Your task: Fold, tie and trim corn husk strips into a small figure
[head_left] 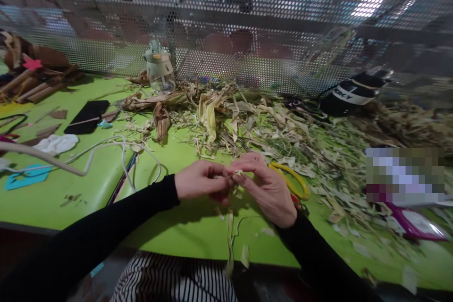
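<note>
My left hand (208, 180) and my right hand (264, 188) meet above the green table near its front edge. Both have their fingers pinched on a small piece of pale dried husk (239, 173), much of it hidden by the fingers. Below them, a long husk strip (230, 240) hangs down past the table edge; whether it joins the held piece I cannot tell. Yellow-handled scissors (300, 181) lie just beyond my right hand, their blades partly hidden. Loose husk strips and scraps (255, 118) are heaped behind both hands.
A perforated metal screen (219, 33) stands along the back. Before it are a clear bottle (161, 71) and a black bottle (348, 94). At left lie a black phone (87, 117), white cable (123, 146) and crumpled tissue (56, 144). A magenta-edged object (417, 222) lies right.
</note>
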{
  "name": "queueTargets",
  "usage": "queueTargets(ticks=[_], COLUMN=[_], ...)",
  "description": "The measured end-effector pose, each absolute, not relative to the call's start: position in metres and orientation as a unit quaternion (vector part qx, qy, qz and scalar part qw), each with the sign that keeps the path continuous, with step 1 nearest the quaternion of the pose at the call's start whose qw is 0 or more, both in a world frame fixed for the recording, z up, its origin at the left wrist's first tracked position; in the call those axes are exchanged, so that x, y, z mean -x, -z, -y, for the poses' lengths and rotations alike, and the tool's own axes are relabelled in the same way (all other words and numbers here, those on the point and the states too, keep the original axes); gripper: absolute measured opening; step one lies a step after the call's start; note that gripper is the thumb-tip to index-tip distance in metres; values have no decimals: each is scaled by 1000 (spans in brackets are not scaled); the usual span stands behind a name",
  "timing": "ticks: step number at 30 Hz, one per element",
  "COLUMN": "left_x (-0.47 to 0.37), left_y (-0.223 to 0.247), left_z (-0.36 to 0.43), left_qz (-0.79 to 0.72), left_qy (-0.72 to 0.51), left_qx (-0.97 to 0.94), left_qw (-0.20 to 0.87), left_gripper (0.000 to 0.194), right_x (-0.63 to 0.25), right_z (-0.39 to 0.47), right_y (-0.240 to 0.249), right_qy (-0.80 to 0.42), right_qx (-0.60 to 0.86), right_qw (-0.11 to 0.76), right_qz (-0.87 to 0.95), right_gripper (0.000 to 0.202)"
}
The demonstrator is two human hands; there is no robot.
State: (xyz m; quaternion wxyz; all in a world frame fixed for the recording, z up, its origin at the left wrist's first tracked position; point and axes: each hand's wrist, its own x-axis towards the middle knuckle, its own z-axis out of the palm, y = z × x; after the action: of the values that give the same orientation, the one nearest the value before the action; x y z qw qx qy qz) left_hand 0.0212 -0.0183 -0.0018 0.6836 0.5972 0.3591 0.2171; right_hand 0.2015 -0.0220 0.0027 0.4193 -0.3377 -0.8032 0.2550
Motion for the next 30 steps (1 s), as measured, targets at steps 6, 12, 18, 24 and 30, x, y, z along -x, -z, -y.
queueTargets(ticks=[6,12,18,24,30], left_x=[-17,-17,-18,-22,-20], left_y=[-2,-3,-2,-3,-1], left_z=[18,19,21,24,23], left_qz=[-312,-302,-309,-335,-322], left_qy=[-208,-197,-212,-221,-199], left_qx=[-554,-479,-468,-484,-551], left_qw=[743,800,800,778,744], left_gripper=[27,25,14,16,24], right_x=[-208,-214,-208,-205,-208], right_z=[26,26,28,30,29], right_y=[-12,-19,-27,-25,-25], right_qy=[-239,-226,-175,-124,-115], right_qx=[275,301,293,306,303], right_qw=[390,379,333,307,293], right_qz=[846,846,879,893,900], right_gripper=[14,5,9,10,9])
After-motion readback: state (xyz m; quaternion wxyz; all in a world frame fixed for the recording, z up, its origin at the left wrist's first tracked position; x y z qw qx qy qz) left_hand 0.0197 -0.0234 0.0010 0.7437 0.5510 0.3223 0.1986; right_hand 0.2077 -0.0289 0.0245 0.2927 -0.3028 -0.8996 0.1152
